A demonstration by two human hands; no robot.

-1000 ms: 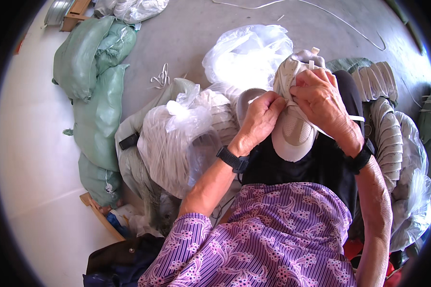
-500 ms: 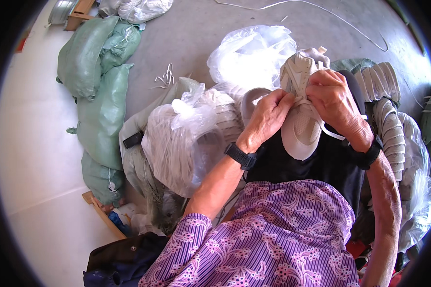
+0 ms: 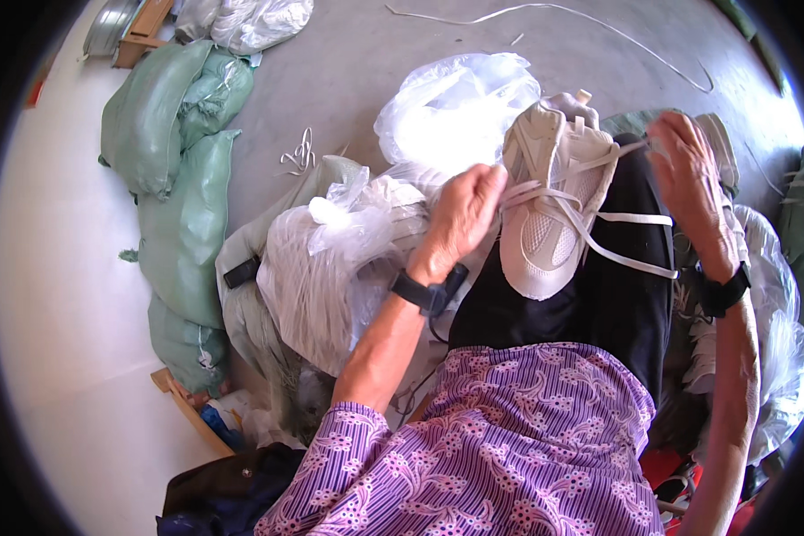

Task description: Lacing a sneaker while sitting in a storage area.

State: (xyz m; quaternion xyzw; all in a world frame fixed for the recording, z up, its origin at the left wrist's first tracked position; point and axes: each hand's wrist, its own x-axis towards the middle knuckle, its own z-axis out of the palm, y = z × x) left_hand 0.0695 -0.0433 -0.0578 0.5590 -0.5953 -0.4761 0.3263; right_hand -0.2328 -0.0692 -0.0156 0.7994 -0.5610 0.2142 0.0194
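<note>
A cream-white sneaker [image 3: 538,259] rests on my black-trousered lap, toe toward me. Its white shoelace [image 3: 636,218] crosses the tongue, and loose ends trail over my thigh to the right. To the left of the shoe, my left hand [image 3: 463,214] is closed, with a strand of lace running from the fingers to the crossing. My right hand [image 3: 695,192], slightly blurred, is raised on the other side. It pinches another strand stretched taut from the upper eyelets. Both hands are clear of the shoe's body.
Green woven sacks [image 3: 183,223] line the left wall. Clear plastic bags of pale shoe parts [image 3: 317,259] lie left of my knees, and an inflated clear bag [image 3: 456,107] lies ahead. More stacked pieces and plastic [image 3: 773,330] are at my right. A loose cord [image 3: 545,7] curves across the floor.
My hands have moved apart from the middle of the shoe, left hand leftward and right hand outward, drawing out the lace strands. The laced front of the shoe is now uncovered.
</note>
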